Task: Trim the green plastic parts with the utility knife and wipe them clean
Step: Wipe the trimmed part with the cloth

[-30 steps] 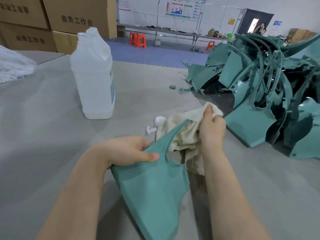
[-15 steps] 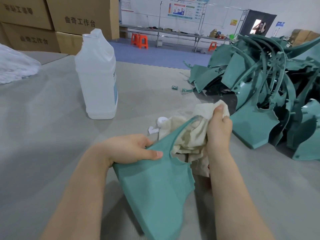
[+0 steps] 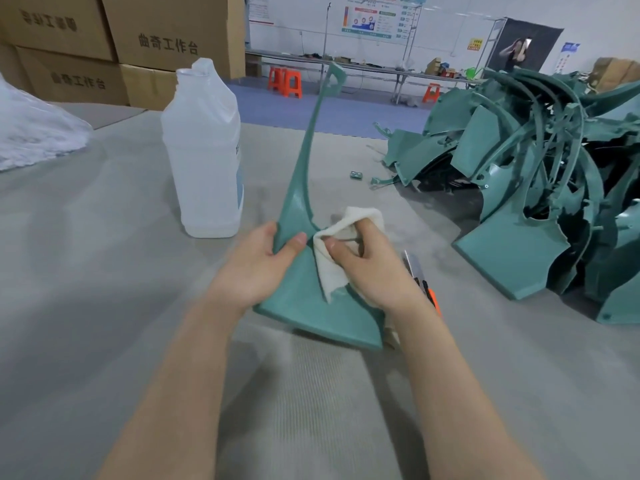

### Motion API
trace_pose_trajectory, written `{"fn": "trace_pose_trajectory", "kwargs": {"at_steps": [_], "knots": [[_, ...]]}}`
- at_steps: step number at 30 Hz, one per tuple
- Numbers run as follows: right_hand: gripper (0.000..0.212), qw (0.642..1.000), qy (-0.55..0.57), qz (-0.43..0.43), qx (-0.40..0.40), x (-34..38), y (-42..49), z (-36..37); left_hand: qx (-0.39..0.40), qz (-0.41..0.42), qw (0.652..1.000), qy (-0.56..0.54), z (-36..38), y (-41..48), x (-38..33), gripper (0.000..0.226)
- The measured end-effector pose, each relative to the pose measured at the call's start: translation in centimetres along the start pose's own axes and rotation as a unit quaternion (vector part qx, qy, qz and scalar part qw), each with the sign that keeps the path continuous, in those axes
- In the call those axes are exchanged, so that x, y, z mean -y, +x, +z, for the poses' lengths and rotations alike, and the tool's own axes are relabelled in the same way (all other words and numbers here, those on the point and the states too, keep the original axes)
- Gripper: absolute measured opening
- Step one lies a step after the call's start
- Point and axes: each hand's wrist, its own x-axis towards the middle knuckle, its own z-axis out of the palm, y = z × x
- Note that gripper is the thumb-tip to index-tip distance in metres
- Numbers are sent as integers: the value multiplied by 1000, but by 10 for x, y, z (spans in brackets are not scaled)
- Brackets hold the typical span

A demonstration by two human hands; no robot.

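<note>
A green plastic part (image 3: pixel 304 188) stands upright on the grey table, its wide base down and its long thin arm pointing up. My left hand (image 3: pixel 261 268) grips its left edge near the base, thumb on the front face. My right hand (image 3: pixel 370 268) holds a cream cloth (image 3: pixel 341 251) bunched against the part's front. A utility knife (image 3: pixel 424 280) with an orange slider lies on the table just right of my right wrist, partly hidden by it.
A large white plastic jug (image 3: pixel 204 157) stands left of the part. A big pile of green plastic parts (image 3: pixel 540 188) fills the right side. A clear plastic bag (image 3: pixel 31 133) lies far left. Cardboard boxes (image 3: pixel 121 46) stack behind the table. A small green scrap (image 3: pixel 356 174) lies mid-table.
The green part has been turned from lying low in my hands to standing upright. My right hand with the cloth moved onto its front face. The knife has come into view.
</note>
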Motion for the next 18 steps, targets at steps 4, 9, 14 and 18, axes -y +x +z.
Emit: {"fn": "trace_pose_trajectory", "kwargs": {"at_steps": [4,9,14,18], "knots": [[29,989,-119,-56,-67,-4,0,0,43,-11,996,-74,-9,0,5,14],[33,997,-57,-48,-26,-2,2,-4,40,-38,990,-126,-10,-1,7,16],[25,993,-81,-15,-90,-7,4,2,28,-47,994,-90,-3,3,7,19],[43,986,-128,-1,-106,-10,3,4,42,-42,996,-69,-2,2,7,21]]}}
